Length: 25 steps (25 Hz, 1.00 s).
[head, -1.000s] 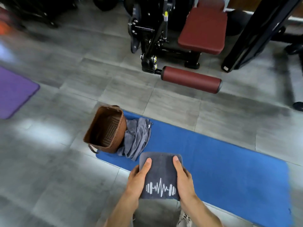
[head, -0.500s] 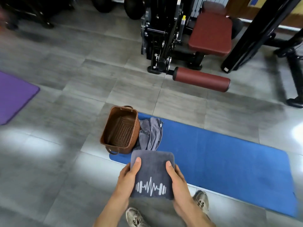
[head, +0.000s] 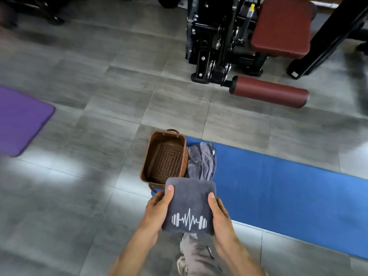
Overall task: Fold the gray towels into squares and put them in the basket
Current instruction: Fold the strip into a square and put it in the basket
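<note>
You hold the folded towel [head: 190,204] flat between both hands: your left hand [head: 157,210] grips its left edge with the thumb on top, and your right hand [head: 219,211] grips the right edge the same way. The white dumbbell print faces up, toward you.

The basket [head: 147,166] is what the coming move turns on. It lies ahead of the towel and to its left, on the floor [head: 99,126], nearer your left hand than your right. Its long axis runs away from you, tilted slightly, and its open mouth shows only its woven bottom. In this view the towel's far left corner overlaps the basket's near rim, so you likely need only a short carry forward and left, then down.

Just to the right of the basket, touching its wall, lies a crumpled gray towel [head: 202,163] on the end of the blue mat [head: 278,192]; it is not folded yet. Keep the folded square clear of it as you lower. Beyond the basket stands a black exercise machine [head: 215,40] with a red roller pad [head: 268,93], well apart. Far left of the basket is a purple mat [head: 22,120].
</note>
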Each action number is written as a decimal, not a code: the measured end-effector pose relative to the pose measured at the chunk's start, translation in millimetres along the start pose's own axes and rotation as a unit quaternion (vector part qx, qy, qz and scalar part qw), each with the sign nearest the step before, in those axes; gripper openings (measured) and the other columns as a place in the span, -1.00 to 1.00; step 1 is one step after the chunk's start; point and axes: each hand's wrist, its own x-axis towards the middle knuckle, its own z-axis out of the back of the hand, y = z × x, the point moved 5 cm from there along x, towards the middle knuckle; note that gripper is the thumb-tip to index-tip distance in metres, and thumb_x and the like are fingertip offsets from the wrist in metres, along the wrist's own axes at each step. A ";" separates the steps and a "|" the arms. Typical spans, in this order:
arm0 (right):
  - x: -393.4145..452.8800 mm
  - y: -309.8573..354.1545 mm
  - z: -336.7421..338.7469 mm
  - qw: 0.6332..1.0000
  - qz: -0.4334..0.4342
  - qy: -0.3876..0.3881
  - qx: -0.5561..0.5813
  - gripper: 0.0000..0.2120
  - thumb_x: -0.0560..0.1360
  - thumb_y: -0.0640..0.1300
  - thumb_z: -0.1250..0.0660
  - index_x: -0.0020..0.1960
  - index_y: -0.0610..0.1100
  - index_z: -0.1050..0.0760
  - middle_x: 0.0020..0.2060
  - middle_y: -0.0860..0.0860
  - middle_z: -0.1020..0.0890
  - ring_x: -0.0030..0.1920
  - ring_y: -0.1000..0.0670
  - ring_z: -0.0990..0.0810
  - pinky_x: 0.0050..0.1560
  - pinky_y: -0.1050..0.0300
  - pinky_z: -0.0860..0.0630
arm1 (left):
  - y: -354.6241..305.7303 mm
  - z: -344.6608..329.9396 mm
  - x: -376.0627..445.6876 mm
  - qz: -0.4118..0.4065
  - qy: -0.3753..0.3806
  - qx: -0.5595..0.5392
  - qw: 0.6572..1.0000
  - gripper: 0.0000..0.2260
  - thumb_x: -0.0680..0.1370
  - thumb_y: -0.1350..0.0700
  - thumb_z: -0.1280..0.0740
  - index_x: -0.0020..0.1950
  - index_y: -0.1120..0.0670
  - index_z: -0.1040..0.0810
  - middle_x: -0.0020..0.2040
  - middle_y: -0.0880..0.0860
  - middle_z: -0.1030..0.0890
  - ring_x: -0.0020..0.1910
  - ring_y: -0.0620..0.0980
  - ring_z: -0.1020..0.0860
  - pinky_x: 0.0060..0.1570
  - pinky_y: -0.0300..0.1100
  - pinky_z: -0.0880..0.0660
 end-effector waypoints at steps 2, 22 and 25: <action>21.4 10.7 -26.8 1.000 -0.015 0.002 0.004 -0.34 0.29 0.33 -0.44 0.22 -0.07 -0.57 0.05 -0.08 -0.71 0.05 -0.13 -0.70 0.17 -0.19 -0.58 | -26.0 12.8 25.0 -0.008 -0.001 0.009 1.000 -0.76 0.55 -0.10 -0.36 -0.01 0.06 -0.66 -0.10 0.01 -0.72 -0.18 -0.10 -0.69 -0.28 -0.28 -0.54; 277.0 -46.1 -218.0 0.997 -0.070 -0.022 0.021 -0.50 0.27 -0.04 -0.41 0.22 0.08 -0.57 0.10 -0.04 -0.69 0.13 -0.11 -0.65 0.05 -0.11 -0.61 | -47.8 106.8 369.4 0.039 0.039 0.172 0.983 -0.56 0.43 -0.30 -0.32 0.27 -0.21 -0.51 0.17 0.03 -0.62 0.10 0.08 -0.61 0.15 0.06 -0.56; 360.4 -89.1 -202.7 0.994 -0.071 -0.078 0.008 -0.55 0.22 -0.08 -0.39 0.12 0.01 -0.63 0.02 -0.12 -0.71 0.07 -0.19 -0.66 0.14 -0.22 -0.55 | 6.7 92.1 434.4 0.062 0.050 0.126 0.989 -0.66 0.55 0.09 -0.34 0.31 -0.11 -0.46 0.10 0.04 -0.62 0.00 0.04 -0.62 -0.09 -0.06 -0.60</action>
